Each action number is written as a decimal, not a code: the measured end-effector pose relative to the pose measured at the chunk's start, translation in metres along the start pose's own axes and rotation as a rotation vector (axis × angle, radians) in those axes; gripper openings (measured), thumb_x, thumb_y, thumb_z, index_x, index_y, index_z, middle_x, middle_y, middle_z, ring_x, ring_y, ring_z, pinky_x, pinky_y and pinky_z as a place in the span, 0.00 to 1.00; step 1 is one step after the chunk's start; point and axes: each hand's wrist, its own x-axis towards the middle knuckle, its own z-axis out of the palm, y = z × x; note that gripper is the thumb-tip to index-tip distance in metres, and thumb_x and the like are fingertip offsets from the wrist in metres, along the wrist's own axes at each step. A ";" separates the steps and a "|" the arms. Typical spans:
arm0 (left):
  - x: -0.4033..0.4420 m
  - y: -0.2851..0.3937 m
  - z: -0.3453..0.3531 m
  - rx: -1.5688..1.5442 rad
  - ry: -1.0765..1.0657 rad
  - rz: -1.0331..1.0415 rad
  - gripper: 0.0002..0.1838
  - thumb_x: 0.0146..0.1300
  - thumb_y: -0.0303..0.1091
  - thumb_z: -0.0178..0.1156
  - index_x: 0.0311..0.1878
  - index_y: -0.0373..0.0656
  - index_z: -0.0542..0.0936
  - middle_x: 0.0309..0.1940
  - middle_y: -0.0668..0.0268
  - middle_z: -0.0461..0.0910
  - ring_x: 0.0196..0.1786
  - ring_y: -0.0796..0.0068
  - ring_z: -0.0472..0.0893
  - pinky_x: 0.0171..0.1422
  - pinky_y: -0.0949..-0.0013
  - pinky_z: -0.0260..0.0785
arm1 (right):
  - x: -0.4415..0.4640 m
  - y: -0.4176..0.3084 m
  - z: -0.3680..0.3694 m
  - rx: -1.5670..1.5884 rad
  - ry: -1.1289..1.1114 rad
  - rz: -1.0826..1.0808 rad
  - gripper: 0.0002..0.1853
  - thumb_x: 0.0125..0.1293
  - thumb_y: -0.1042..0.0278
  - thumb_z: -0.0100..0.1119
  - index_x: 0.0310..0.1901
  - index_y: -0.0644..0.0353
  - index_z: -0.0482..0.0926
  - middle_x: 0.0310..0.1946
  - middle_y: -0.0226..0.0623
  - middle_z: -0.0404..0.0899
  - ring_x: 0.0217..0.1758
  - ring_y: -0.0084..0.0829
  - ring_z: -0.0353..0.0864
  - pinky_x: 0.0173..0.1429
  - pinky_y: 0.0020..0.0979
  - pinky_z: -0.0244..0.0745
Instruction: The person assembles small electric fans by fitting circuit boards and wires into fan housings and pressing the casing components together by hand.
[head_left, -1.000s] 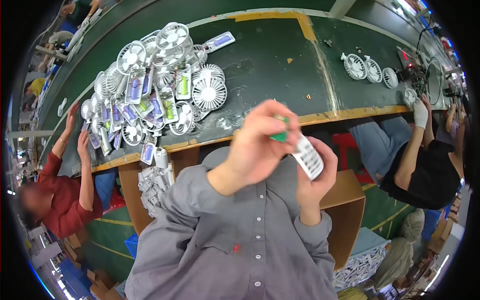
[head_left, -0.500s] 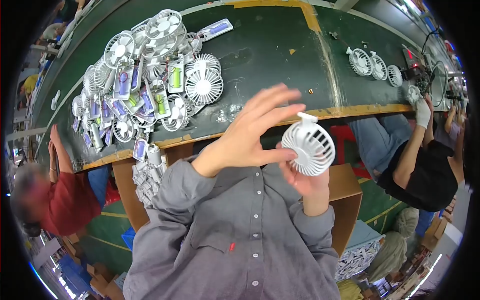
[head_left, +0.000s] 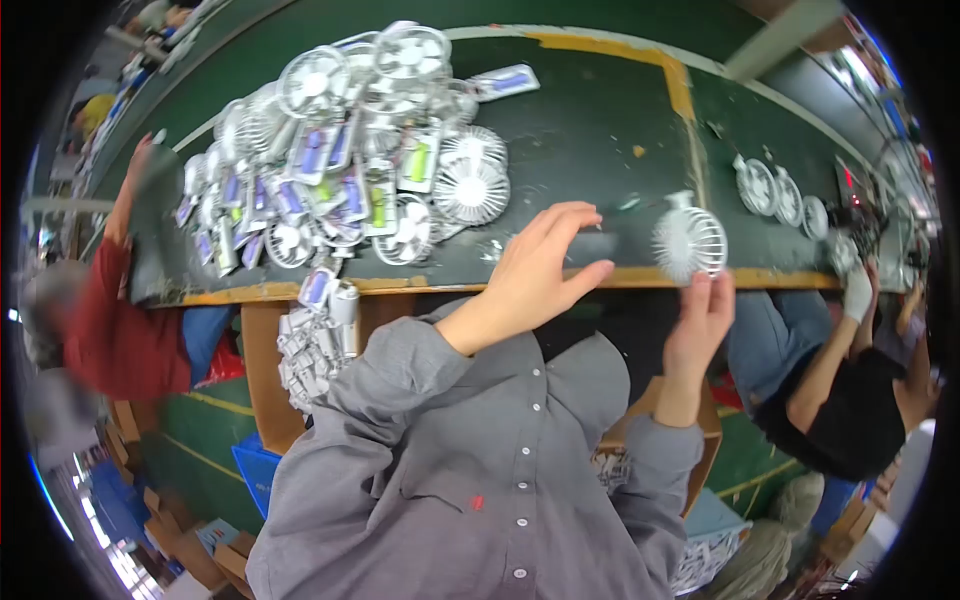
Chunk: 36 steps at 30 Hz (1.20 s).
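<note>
Got my right hand [head_left: 700, 325] pinched on a fan [head_left: 680, 245], one o'clock; left hand [head_left: 540, 268] empty, fingers apart. Remotely, that one looks caged; eleven o'clock's open-cased pile [head_left: 330, 152] suggests loads left.

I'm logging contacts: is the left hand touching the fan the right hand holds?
Apart: the head view shows dark tabletop between left hand and held fan.

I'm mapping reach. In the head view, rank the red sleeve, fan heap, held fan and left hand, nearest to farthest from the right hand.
1. Held fan: in the right hand's grip.
2. Left hand: open, to the left.
3. Fan heap: farther left.
4. Red sleeve: far left, past the heap.
</note>
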 end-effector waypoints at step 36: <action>-0.135 -0.065 -0.175 0.863 0.237 -0.268 0.17 0.52 0.38 0.74 0.40 0.44 0.78 0.40 0.64 0.79 0.48 0.57 0.77 0.56 0.58 0.67 | -0.076 0.027 0.078 -0.694 -0.449 -0.518 0.14 0.61 0.73 0.60 0.49 0.65 0.78 0.54 0.44 0.78 0.65 0.48 0.72 0.75 0.50 0.58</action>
